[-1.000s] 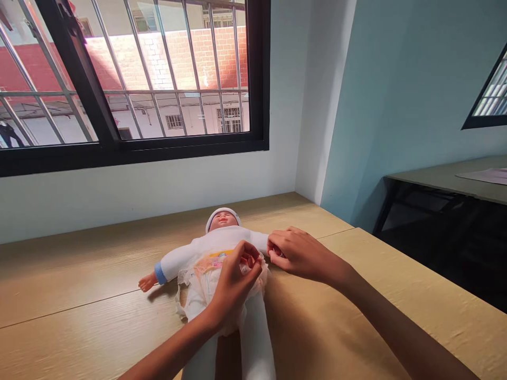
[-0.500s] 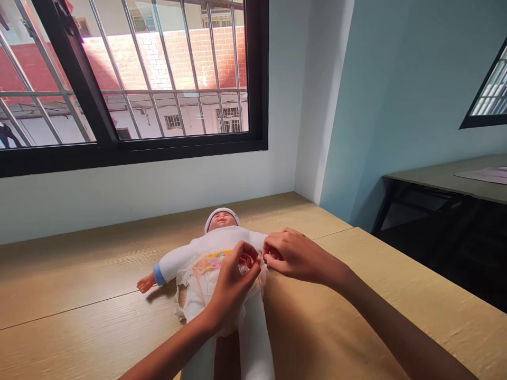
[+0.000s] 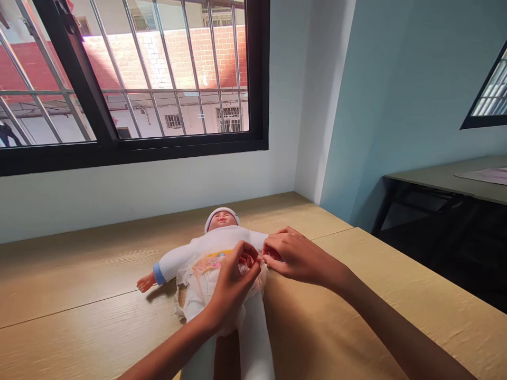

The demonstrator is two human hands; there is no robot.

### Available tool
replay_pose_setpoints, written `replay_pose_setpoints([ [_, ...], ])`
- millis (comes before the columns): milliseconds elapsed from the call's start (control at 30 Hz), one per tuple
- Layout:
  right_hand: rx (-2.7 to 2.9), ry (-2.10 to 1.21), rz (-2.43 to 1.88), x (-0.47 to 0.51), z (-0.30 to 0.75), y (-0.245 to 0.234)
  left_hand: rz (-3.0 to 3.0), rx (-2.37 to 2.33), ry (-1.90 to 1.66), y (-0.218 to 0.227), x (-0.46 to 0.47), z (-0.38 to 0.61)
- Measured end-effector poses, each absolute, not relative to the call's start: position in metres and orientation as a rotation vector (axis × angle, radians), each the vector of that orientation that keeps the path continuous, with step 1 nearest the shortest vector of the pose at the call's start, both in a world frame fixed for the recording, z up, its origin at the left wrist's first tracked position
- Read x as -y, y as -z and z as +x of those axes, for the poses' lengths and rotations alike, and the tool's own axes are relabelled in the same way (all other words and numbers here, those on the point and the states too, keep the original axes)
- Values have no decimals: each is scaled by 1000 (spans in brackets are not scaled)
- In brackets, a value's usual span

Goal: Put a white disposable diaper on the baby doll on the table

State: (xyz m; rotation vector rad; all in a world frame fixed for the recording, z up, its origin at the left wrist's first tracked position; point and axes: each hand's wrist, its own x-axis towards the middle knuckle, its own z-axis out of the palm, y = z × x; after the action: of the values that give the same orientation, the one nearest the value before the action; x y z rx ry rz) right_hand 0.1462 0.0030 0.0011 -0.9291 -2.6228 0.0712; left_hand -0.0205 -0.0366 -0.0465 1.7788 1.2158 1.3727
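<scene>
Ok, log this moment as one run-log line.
left hand: on diaper waist | right hand: at diaper side edge | baby doll: on its back, wooden table

I'm finding no readable words, numbers or brand names; the only marking I'm seeing is a yellow and pink print (image 3: 209, 263) on the disposable diaper (image 3: 200, 282), and it's too small and blurred to read.

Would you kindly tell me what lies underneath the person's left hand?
The left hand is closed on the diaper on the doll. Its printed front shows beside the fingers; the part under the palm is covered and cannot be seen.
</scene>
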Motion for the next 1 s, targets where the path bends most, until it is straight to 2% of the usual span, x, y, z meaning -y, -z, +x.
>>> replay_pose_setpoints([
  [267,2614,213,-1019,-5,146,-2,1780,-1234,-1382,46,37,-20],
  [500,2594,-103,-939,-1,149,-4,1780,-1238,-1380,46,37,-20],
  [800,2575,103,-1041,-3,148,-6,1792,-1248,-1391,45,37,-20],
  [1000,2597,-110,-965,2,147,-6,1798,-1224,-1383,47,38,-21],
])
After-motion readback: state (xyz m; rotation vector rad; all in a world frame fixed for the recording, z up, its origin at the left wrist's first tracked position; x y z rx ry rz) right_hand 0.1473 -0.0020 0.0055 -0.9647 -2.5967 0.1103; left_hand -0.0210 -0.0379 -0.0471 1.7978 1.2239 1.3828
